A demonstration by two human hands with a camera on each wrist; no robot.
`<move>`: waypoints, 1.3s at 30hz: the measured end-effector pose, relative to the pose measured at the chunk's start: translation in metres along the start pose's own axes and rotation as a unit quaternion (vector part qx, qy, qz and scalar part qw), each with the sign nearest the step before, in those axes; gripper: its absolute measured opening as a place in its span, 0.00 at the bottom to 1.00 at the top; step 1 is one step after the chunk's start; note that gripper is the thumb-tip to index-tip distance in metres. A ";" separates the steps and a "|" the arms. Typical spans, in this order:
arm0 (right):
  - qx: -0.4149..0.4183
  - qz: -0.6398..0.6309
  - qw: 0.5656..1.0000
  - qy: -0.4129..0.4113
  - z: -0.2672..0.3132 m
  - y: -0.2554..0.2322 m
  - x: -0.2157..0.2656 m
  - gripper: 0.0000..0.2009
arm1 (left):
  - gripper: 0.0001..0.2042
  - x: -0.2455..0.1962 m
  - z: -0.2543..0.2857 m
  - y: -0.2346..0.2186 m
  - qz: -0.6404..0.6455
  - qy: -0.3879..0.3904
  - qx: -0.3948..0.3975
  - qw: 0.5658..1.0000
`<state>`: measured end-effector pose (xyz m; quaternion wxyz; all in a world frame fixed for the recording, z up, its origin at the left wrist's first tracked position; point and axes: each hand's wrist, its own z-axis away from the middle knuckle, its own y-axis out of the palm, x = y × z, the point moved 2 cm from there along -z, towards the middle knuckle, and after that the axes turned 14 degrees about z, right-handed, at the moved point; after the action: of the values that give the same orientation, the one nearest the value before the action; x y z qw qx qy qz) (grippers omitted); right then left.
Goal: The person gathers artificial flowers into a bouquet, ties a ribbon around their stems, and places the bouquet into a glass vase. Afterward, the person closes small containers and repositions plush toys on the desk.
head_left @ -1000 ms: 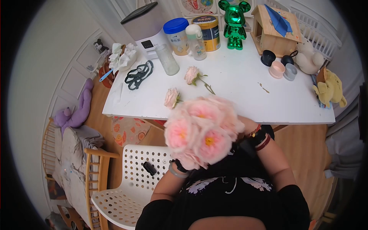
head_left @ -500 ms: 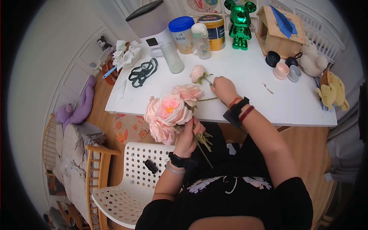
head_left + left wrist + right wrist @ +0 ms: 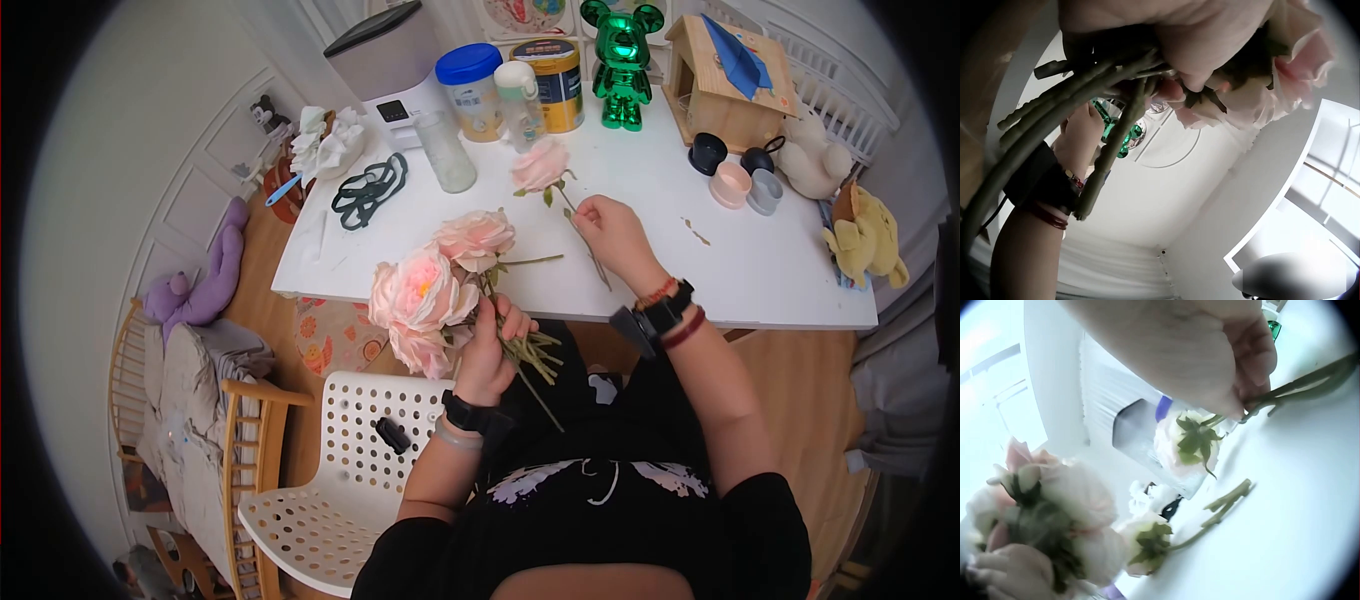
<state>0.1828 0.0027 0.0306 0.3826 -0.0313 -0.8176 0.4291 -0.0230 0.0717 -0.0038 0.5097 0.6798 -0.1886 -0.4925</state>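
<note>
Indoors, bouquet (image 3: 425, 288) in left fingers (image 3: 511, 318), rose (image 3: 541, 165) in right (image 3: 594, 211)

Head view softly lit, edges bowed; right wrist view bleached (bouquet (image 3: 1054, 515) blurry).

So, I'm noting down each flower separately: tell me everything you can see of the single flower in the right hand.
The single flower has a pale pink, open bloom of layered petals, green leaves beneath it and a slender green stem. Whether it is real or artificial, I can't tell. The right hand pinches the stem below the bloom. It slants over the white table, bloom toward the far left, lower stem toward the near edge.
</note>
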 end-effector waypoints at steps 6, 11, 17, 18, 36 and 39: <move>0.023 -0.178 0.981 -0.071 0.080 -0.029 0.044 0.08 | 0.16 0.009 -0.003 0.002 -0.053 0.070 -0.017 0.996; 0.073 -0.133 0.978 -0.140 0.101 -0.023 0.057 0.07 | 0.15 0.027 0.003 -0.028 -0.113 0.163 -0.053 0.979; 0.018 -0.067 0.980 -0.188 0.106 -0.031 0.065 0.09 | 0.26 -0.004 0.032 -0.009 -0.502 0.324 0.063 0.800; 0.020 -0.048 0.979 -0.199 0.107 -0.032 0.067 0.10 | 0.26 -0.001 0.033 -0.022 -0.382 0.274 0.055 0.881; 0.083 -0.071 0.968 -0.228 0.107 -0.013 0.048 0.14 | 0.27 0.026 0.035 -0.033 -0.202 0.031 0.044 0.978; 0.123 -0.083 0.966 -0.212 0.108 -0.020 0.052 0.15 | 0.25 0.025 0.035 -0.033 -0.207 0.053 0.039 0.976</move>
<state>0.0818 -0.0634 0.0401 0.2352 0.1756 -0.8208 0.4899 -0.0509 0.0487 -0.0448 0.3793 0.7484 -0.0359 -0.5430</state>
